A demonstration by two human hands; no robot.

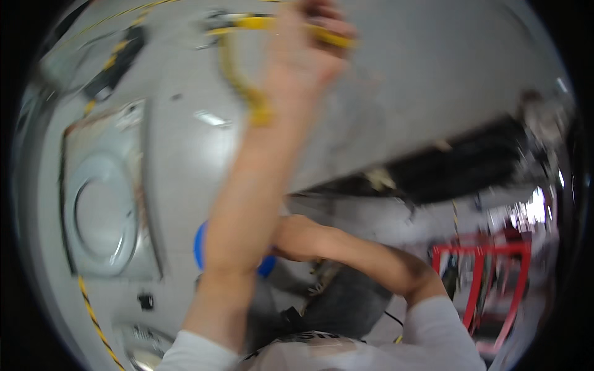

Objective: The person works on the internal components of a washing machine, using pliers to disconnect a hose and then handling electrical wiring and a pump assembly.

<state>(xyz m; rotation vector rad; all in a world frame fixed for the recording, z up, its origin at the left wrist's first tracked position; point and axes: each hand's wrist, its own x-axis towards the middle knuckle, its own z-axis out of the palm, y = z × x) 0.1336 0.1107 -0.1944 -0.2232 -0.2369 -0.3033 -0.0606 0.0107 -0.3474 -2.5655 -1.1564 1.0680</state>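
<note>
My left hand point(312, 49) is stretched far forward, smeared by motion, with its fingers closed round one yellow handle of a pliers-like tool point(253, 23). The tool's metal head points left, and its other yellow handle point(235, 68) swings away, curving back beside my wrist. Closer to my body, my right hand point(300, 238) is curled closed partly behind my left forearm. Whatever it holds, if anything, is hidden. Just left of it, a round blue thing point(200, 246) shows on either side of that forearm; most of it is covered.
A pale metal panel with a round opening point(99, 157) lies at left on the grey floor. A long black part point(458, 157) crosses the right side. Red metal frames point(482, 250) stand at lower right. Yellow-black tape point(93, 321) runs along the left; a small black object point(145, 301) lies near it.
</note>
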